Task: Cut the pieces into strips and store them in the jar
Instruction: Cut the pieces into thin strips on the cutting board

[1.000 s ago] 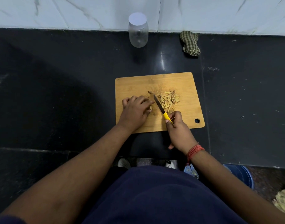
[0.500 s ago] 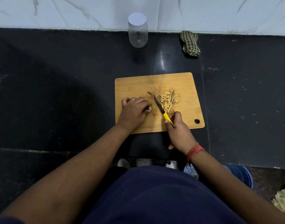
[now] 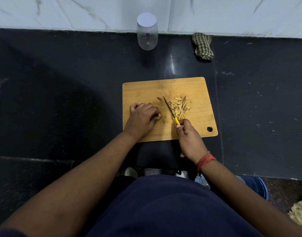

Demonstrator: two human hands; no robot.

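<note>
On the black stone counter in front of you sits a rectangular wooden cutting board (image 3: 194, 86) with a round hole in its near right corner. Your left hand (image 3: 141, 119) rests on the board's left half, fingers curled down over a small pale uncut piece (image 3: 159, 115) that peeks out at your fingertips. Your right hand (image 3: 188, 135) grips the yellow handle of a small thin-bladed knife (image 3: 170, 110); the blade points away from you and to the left, lying between the held piece and a heap of pale cut strips (image 3: 180, 106) on the board's right half. A dark scrap (image 3: 159, 98) lies just beyond the knife tip. A red thread band (image 3: 206, 160) circles your right wrist. Well beyond the board, against the white marble wall, stands a clear plastic jar (image 3: 147, 31) with its white lid on. To its right lies a bunched green checked cloth (image 3: 203, 47). A blue bucket (image 3: 256, 186) shows below the counter edge on your right
</note>
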